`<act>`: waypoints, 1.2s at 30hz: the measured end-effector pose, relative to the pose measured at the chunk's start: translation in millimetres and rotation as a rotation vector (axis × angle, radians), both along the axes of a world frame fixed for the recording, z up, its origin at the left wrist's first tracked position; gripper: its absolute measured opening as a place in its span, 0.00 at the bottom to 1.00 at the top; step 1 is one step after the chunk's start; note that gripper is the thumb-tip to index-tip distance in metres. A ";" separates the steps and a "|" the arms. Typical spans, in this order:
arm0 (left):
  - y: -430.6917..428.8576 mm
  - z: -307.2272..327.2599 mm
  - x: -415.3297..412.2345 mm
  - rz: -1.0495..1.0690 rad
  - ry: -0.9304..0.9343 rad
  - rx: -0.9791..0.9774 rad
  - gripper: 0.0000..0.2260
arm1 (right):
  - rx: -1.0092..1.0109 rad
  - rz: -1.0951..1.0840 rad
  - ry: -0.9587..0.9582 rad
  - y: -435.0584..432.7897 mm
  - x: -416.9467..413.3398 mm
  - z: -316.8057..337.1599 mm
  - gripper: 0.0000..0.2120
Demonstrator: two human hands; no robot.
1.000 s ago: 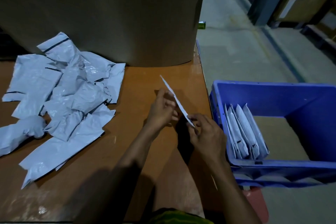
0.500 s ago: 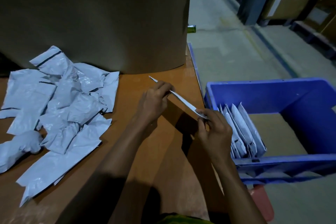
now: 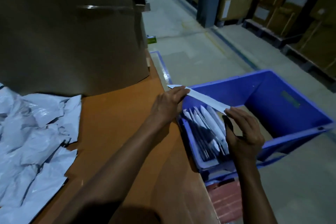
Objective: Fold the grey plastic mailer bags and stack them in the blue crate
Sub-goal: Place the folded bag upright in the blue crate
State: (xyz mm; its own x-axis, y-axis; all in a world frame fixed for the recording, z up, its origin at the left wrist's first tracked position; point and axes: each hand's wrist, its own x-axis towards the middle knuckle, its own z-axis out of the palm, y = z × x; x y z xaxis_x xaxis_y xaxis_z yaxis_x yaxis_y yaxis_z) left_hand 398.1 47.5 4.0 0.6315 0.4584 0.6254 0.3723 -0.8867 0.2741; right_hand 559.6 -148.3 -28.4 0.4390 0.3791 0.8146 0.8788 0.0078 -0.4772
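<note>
- One folded bag (image 3: pixel 205 99) now hangs over the blue crate (image 3: pixel 291 100), stretched edge-on between the two hands and touching nothing below.
- Left hand (image 3: pixel 169 103) pinches its far end above the crate's near corner; right hand (image 3: pixel 243 132) pinches the near end between thumb and fingertips, just above the bags already filed upright in the crate (image 3: pixel 205 129).
- Folding of this bag looks finished; I judge that what remains is to lower it into the gap beside the upright row, on the side nearer the open floor of the crate.
- Half a second ago the same bag was over the table (image 3: pixel 118 114), short of the crate rim; both hands have carried it rightward, gripping it as before.
- Many loose bags (image 3: pixel 36 129) lie in their heap on the table's left as before, so most of the job is ahead.
</note>
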 end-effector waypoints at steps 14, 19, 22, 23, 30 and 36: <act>24.5 -69.0 175.6 -0.369 0.518 -0.222 0.19 | -1.258 -0.425 0.136 -3.4 92.5 1.0 0.09; 41.2 -114.7 197.2 -0.373 0.765 -0.312 0.17 | -1.510 -0.277 0.029 30.1 104.5 -15.2 0.13; 50.4 -128.2 206.1 -0.372 0.843 -0.330 0.17 | -1.594 -0.163 0.172 47.4 116.0 -27.1 0.19; 53.6 -132.1 208.2 -0.377 0.867 -0.321 0.17 | -1.621 -0.129 0.238 52.1 119.5 -31.0 0.21; 61.6 -138.4 213.7 -0.339 0.966 0.014 0.21 | -1.687 -0.030 0.511 69.5 131.1 -55.2 0.24; 57.0 -149.8 213.8 -0.454 0.929 -0.093 0.18 | -1.671 0.082 0.724 73.4 135.5 -61.6 0.20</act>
State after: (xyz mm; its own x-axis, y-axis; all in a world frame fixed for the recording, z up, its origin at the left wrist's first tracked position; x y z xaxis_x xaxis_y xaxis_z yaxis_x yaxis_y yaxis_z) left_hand 611.8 104.5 -145.7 0.9720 0.0788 -0.2213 0.1082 -0.9863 0.1242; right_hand 695.1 -74.9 -90.1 0.4337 0.5406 -0.7209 0.5402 -0.7963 -0.2721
